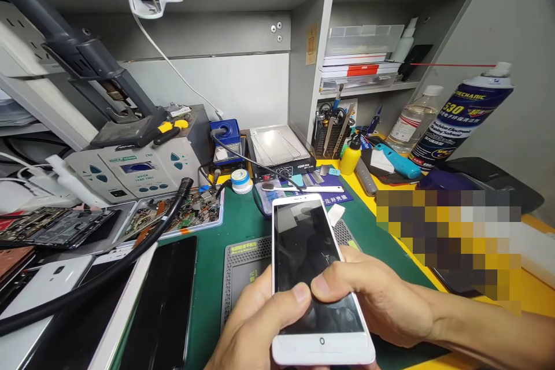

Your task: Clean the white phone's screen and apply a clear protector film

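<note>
A white smartphone (299, 248) with a dark screen is held up between both hands, its lower end toward me. My left hand (262, 321) grips its left side, with the thumb pressed on the glass. From the right, my right hand (373, 295) holds the other edge, its thumb also on the screen close to the left one. The fingers beneath the phone are mostly hidden. Below the phone lies a grey textured pad (234, 277) on the green work mat (208, 289).
Phones and circuit boards (173, 211) crowd the left, crossed by a black hose (143, 251). Behind stand a hot-air station (134, 167), a flat heating plate (280, 147) and a yellow bottle (350, 156). A tall spray can (463, 113) leans at the right. Part of the right side is pixelated.
</note>
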`<state>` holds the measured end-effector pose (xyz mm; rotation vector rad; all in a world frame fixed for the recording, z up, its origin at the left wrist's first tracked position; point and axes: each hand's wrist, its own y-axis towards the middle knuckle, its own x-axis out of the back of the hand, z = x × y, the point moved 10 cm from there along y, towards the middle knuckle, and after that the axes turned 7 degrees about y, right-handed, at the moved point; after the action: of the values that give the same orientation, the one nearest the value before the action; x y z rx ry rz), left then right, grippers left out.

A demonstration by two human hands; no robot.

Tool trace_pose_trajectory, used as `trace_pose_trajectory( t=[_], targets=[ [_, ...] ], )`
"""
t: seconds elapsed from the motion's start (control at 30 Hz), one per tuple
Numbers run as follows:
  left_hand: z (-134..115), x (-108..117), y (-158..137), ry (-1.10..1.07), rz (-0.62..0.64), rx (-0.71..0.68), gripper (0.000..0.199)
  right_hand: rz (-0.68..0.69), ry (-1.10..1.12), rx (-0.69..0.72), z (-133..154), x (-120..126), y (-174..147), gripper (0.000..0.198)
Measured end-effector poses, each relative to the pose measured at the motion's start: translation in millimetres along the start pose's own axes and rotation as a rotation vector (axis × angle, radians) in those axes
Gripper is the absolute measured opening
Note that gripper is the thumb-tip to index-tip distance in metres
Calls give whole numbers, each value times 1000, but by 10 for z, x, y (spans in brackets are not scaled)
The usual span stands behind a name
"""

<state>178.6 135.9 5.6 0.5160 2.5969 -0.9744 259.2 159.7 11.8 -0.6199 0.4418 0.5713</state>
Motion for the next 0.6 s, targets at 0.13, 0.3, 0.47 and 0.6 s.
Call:
trace_pose_trajectory(
  t=[0.13, 0.3, 0.47, 0.6],
  targets=[
    [16, 22, 38, -21, 36, -7, 71, -31, 29, 0, 18, 11, -21, 38],
    [37, -3, 57, -103, 85, -2, 65, -3, 17, 16, 48, -20, -25, 38],
    [39, -36, 35, -139, 78, -18, 68, 13, 11, 11, 55, -46, -45, 39],
    [-66, -260, -43, -62, 274, -97, 89, -33, -8, 12, 85, -16, -76, 35]
  ],
)
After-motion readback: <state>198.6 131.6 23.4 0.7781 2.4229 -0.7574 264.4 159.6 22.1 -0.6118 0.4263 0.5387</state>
